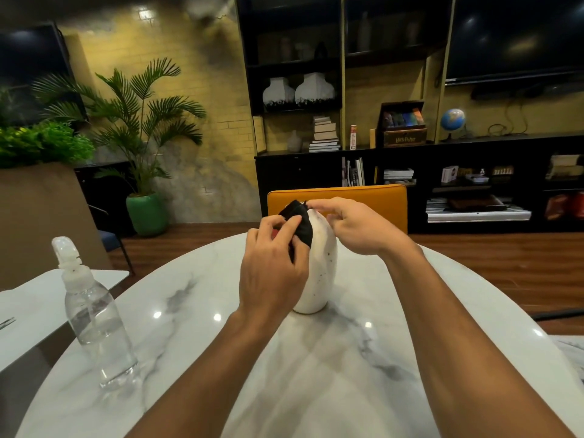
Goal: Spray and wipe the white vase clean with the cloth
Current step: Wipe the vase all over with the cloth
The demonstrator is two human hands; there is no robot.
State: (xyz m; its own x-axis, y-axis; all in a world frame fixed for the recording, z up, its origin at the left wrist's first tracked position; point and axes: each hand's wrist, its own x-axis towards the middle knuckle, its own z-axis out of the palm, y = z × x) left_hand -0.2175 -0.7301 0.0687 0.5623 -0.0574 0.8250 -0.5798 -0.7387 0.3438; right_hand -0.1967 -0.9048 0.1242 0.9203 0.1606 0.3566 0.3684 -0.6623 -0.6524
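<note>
On the marble counter (395,311) the white vase (319,279) stands upright at the middle, a spray bottle (94,311) well apart on its left, the right hand (357,229) with fingers curled over its top, the left hand (271,270) with fingers pinching the black cloth (301,226) against its upper side.

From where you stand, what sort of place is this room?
Probably a lounge or meeting room, in a home or an office. A round marble table is in front, dark shelves with books and a globe line the far wall, and a large dark screen hangs above them.
</note>
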